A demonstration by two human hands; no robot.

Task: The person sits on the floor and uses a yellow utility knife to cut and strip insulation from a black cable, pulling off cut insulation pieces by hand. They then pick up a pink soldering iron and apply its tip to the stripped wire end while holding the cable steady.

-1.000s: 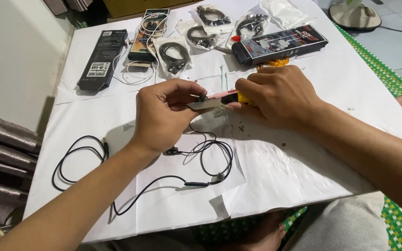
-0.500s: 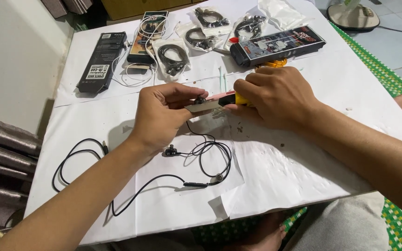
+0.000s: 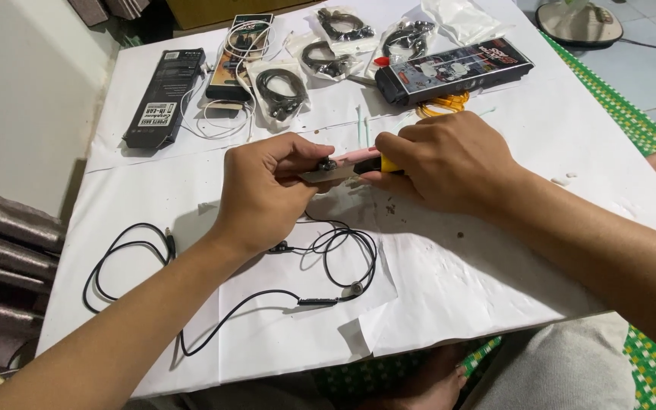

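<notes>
Here, over a paper-covered table [image 3: 540, 152], the left hand [image 3: 263, 190] pinches a small black earbud [image 3: 328, 164] steady, seemingly so the right hand [image 3: 449, 163], clenched around a yellow-handled utility knife [image 3: 347, 168], can work its blade against it. The earbud's black cable [image 3: 328, 250] trails loose just below the hands; packaged earphones [image 3: 279, 91] lie beyond them.

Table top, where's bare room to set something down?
Bare paper on the table right of the black earphone cable, below the right hand; also left, between the black box and cable. The far edge, with bagged earphones, is crowded.
</notes>
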